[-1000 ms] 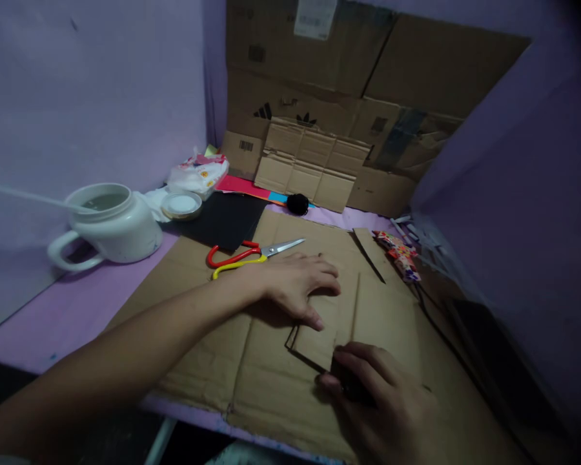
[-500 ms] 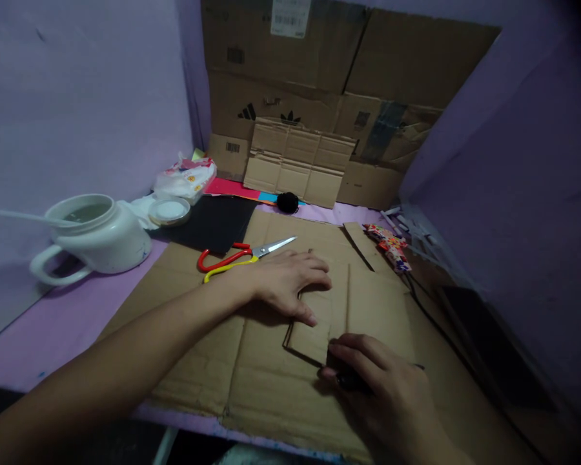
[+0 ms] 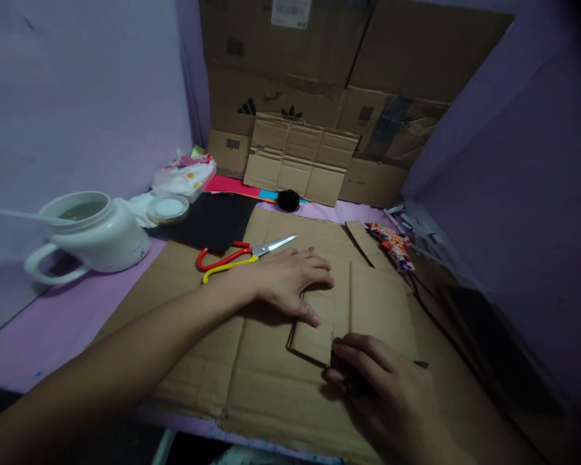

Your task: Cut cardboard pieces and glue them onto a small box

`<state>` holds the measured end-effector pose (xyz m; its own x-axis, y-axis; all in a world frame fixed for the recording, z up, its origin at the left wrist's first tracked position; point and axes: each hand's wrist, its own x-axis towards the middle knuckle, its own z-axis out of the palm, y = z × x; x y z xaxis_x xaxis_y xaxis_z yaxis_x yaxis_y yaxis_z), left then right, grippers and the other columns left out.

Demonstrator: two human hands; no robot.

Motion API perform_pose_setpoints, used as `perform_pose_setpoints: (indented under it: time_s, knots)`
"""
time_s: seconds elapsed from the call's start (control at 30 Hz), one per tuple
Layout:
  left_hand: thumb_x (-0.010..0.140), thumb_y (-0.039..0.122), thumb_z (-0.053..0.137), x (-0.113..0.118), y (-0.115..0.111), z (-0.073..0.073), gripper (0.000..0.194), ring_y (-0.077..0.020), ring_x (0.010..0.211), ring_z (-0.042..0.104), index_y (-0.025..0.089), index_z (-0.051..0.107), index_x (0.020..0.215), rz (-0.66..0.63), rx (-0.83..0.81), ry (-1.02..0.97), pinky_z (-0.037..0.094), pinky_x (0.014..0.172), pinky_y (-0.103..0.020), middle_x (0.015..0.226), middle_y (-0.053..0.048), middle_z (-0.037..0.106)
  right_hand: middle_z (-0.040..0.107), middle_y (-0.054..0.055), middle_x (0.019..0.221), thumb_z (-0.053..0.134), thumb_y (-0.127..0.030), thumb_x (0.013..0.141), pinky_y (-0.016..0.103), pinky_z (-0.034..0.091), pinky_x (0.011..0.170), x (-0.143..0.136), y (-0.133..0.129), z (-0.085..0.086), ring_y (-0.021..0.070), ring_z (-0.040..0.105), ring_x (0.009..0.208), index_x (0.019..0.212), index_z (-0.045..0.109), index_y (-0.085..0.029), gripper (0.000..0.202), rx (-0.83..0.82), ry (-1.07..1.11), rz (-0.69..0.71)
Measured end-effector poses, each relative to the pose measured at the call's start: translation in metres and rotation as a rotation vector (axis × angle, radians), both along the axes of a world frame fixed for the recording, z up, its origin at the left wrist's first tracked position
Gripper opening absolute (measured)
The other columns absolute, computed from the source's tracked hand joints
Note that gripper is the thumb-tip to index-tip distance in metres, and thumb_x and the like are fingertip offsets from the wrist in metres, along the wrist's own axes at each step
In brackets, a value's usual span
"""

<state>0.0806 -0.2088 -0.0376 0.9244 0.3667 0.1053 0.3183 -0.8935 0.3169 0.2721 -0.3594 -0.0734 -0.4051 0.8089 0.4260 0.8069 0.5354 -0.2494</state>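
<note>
With fingers spread, my left hand presses down on a small rectangular cardboard piece that lies on the large cardboard sheet. A dark edge shows along the piece's left and lower sides. My right hand is closed around a slim black tool at the piece's lower right corner; most of the tool is hidden in the hand. Scissors with red and yellow handles lie just beyond my left forearm.
A white pot stands at the left, near a round lidded container and black paper. Black yarn lies at the back. At right are a patterned glue gun, its cord and a dark flat object.
The view has shifted slightly. Both hands keep nearly the same pose, and the small cardboard piece stays under my left hand.
</note>
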Motion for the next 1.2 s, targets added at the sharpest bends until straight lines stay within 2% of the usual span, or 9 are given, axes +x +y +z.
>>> perform_pose_setpoints:
  time_s: [0.17,0.4,0.57,0.67,0.8,0.9,0.97,1.03,1.2]
  knots:
    - [0.07,0.057,0.066,-0.002,-0.003,0.005,0.069,-0.0281,0.126,0.038,0.018,0.05,0.125,0.037,-0.025,0.021,0.024,0.106,-0.042,0.137,-0.01,0.046,0.069,0.006,0.089,0.062,-0.023,0.08,0.025,0.052,0.059,0.0,0.0,0.003,0.0167,0.068,0.074,0.098,0.061,-0.022,0.017,-0.005,0.019,0.021]
    - [0.071,0.054,0.064,0.0,-0.01,0.012,0.063,-0.0326,0.126,0.037,0.018,0.054,0.122,0.078,0.0,0.036,0.021,0.106,-0.051,0.132,-0.01,0.052,0.07,0.007,0.096,0.057,-0.031,0.083,0.023,0.052,0.047,-0.006,0.008,0.005,0.0165,0.07,0.068,0.099,0.059,-0.023,0.018,0.084,-0.052,0.024]
    - [0.074,0.05,0.064,-0.008,0.001,0.018,0.062,-0.0305,0.128,0.038,0.016,0.051,0.125,0.089,-0.063,-0.043,0.023,0.107,-0.049,0.135,-0.011,0.051,0.072,0.004,0.092,0.056,-0.026,0.086,0.022,0.053,0.052,-0.011,0.015,0.003,0.0157,0.07,0.07,0.096,0.06,-0.024,0.011,0.043,-0.015,0.065]
    - [0.088,0.039,0.048,-0.02,0.013,0.038,0.045,-0.0216,0.126,0.042,0.015,0.05,0.126,0.251,-0.127,-0.313,0.031,0.105,-0.037,0.135,-0.01,0.05,0.072,0.004,0.092,0.058,-0.027,0.084,0.021,0.053,0.055,-0.011,0.014,0.004,0.015,0.071,0.072,0.097,0.06,-0.024,0.013,0.024,0.021,0.078]
    - [0.087,0.028,0.048,-0.023,0.015,0.051,0.027,-0.0174,0.101,0.061,0.015,0.064,0.105,0.52,-0.117,-0.595,0.045,0.09,-0.029,0.108,-0.006,0.068,0.072,0.005,0.092,0.059,-0.026,0.083,0.021,0.053,0.056,-0.012,0.012,0.003,0.0154,0.07,0.072,0.095,0.062,-0.023,0.013,0.009,0.074,0.042]
    - [0.085,0.022,0.047,-0.008,0.002,0.035,0.029,-0.0196,0.106,0.059,0.013,0.063,0.107,0.45,-0.071,-0.482,0.044,0.094,-0.033,0.11,-0.009,0.068,0.072,0.006,0.091,0.056,-0.028,0.085,0.022,0.052,0.056,-0.016,0.013,0.0,0.0158,0.07,0.071,0.094,0.062,-0.023,0.012,0.015,0.1,0.031]
    - [0.082,0.024,0.052,0.004,-0.01,0.019,0.042,-0.0243,0.124,0.045,0.013,0.054,0.122,0.271,-0.001,-0.253,0.031,0.106,-0.042,0.13,-0.012,0.055,0.072,0.005,0.089,0.054,-0.028,0.087,0.022,0.052,0.054,-0.019,0.014,-0.002,0.015,0.07,0.067,0.093,0.062,-0.023,0.012,0.047,0.113,0.034]
    - [0.081,0.035,0.056,0.012,-0.019,0.008,0.054,-0.0295,0.132,0.034,0.012,0.048,0.129,0.236,-0.013,-0.035,0.024,0.109,-0.051,0.141,-0.015,0.042,0.073,0.004,0.085,0.051,-0.029,0.087,0.021,0.05,0.048,-0.02,0.016,-0.001,0.0138,0.068,0.06,0.091,0.063,-0.023,0.013,0.107,0.121,0.036]
    - [0.085,0.042,0.049,0.015,-0.022,0.007,0.057,-0.0265,0.137,0.026,0.016,0.04,0.135,0.233,-0.044,0.13,0.019,0.111,-0.05,0.147,-0.012,0.033,0.074,0.003,0.084,0.051,-0.024,0.089,0.02,0.052,0.052,0.001,0.022,0.036,0.0131,0.068,0.06,0.092,0.064,-0.022,0.013,0.155,0.136,0.124]
